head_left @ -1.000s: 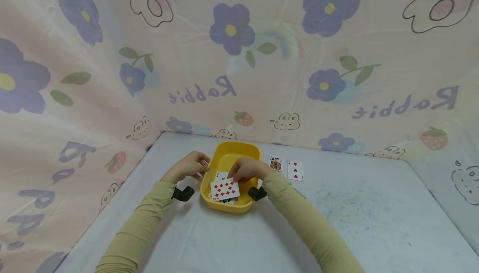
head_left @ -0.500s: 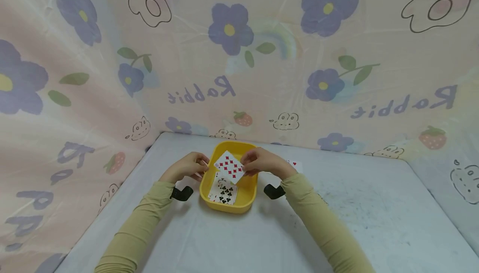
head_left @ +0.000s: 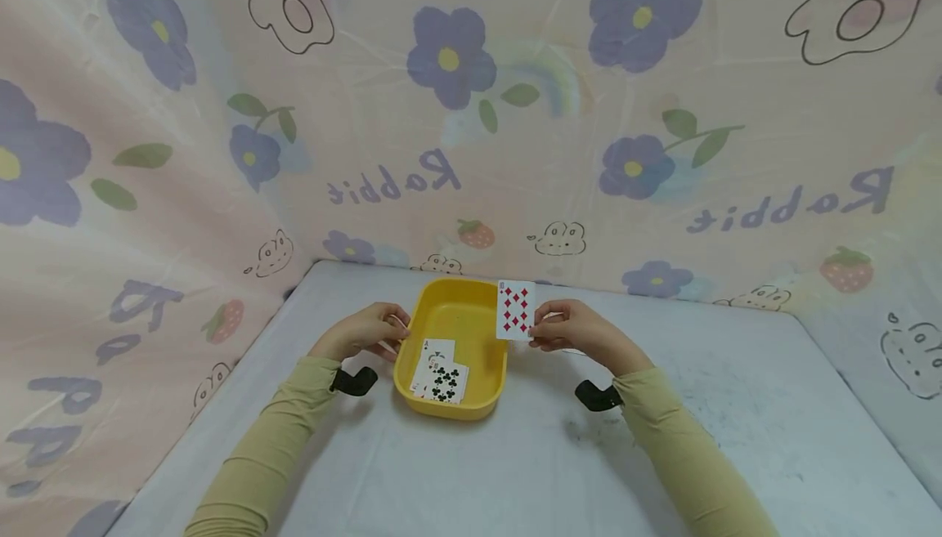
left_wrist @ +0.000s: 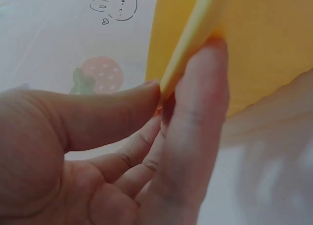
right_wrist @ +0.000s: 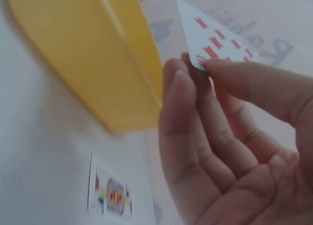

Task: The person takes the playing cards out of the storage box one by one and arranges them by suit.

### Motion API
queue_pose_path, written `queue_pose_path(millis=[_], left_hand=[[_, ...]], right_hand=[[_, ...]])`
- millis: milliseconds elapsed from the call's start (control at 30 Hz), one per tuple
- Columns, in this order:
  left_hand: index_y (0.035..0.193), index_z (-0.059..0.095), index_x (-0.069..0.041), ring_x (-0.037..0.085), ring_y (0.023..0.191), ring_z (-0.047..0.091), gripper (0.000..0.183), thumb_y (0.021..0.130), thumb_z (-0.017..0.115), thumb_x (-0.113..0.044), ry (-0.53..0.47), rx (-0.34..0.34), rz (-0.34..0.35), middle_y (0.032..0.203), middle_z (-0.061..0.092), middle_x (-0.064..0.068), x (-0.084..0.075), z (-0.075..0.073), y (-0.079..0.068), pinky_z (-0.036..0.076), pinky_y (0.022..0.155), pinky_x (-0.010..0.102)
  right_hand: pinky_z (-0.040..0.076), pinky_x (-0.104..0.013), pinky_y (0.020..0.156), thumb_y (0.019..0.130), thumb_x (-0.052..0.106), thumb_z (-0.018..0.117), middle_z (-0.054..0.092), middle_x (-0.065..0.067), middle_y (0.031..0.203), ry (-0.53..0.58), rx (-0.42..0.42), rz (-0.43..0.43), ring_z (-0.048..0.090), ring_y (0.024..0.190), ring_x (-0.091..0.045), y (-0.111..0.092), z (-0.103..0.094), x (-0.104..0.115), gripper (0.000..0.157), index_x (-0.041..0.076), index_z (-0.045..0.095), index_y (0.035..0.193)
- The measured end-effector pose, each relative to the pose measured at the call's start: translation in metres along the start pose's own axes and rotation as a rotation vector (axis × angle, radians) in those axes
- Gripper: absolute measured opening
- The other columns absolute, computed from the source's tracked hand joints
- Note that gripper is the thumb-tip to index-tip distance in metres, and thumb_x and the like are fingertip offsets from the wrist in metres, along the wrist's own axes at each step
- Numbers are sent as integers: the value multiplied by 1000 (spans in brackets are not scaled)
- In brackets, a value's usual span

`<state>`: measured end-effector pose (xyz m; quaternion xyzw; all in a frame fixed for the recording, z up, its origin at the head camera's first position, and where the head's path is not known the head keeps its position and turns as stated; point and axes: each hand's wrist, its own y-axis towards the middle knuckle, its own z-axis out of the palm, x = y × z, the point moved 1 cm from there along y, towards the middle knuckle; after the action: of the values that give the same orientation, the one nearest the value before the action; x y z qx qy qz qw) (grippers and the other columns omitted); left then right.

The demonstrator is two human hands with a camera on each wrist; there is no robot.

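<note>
My left hand [head_left: 368, 331] pinches the left rim of a yellow plastic tray [head_left: 471, 304] between thumb and index finger, which the left wrist view shows close up. Inside the tray, at its near left, lie overlapping playing cards, with a clubs card [head_left: 446, 384] on top of an ace [head_left: 437, 349]. My right hand [head_left: 577, 333] pinches a ten of diamonds playing card [head_left: 516, 310] by its lower corner. This card is held up, face showing, at the tray's right far rim. In the right wrist view the hand is just beside the tray's outer wall [right_wrist: 83, 54].
A face card [right_wrist: 111, 193] lies on the white tabletop to the right of the tray; in the head view my right hand mostly covers that spot. A patterned cloth [head_left: 471, 153] with flowers and rabbits hangs behind and to the left of the table [head_left: 441, 480].
My right hand has lifted the ten of diamonds off the cards in the tray and carried it up and right to the far right rim. My left hand has stayed at the left rim.
</note>
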<state>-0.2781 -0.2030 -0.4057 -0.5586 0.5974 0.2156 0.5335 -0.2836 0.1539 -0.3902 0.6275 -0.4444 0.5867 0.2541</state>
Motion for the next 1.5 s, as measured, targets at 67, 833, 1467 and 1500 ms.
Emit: queue_pose_path(millis=[67,833,1467,1500], left_hand=[[112,50,5,21,73,62,21,94,57,-3,-4,0,1,90,59,15,0,0,0,59,65,37],[112,50,5,22,73,64,23,93,59,-4,34,-6,25,90,60,15,-3,0,1,59,64,37],[111,50,4,22,72,63,22,93,60,-6,48,-11,9,90,60,15,1,0,2,59,63,36],[111,50,4,22,72,63,22,93,60,-6,49,-11,8,90,60,14,2,0,2,59,63,36]], right_hand=[[56,-39,82,90,9,66,69,-16,89,11,-28,-5,68,86,-26,-8,-9,-6,20,-4,55,101],[53,-25,65,95,18,57,67,-3,85,-43,-373,224,62,74,-11,-62,-103,-82,39,-14,52,118],[48,-21,50,96,15,57,66,-2,70,-143,-415,279,59,59,-9,-60,-108,-97,33,-14,54,112],[48,-21,50,96,15,57,66,-2,70,-144,-414,280,60,59,-9,-60,-109,-98,33,-14,54,111]])
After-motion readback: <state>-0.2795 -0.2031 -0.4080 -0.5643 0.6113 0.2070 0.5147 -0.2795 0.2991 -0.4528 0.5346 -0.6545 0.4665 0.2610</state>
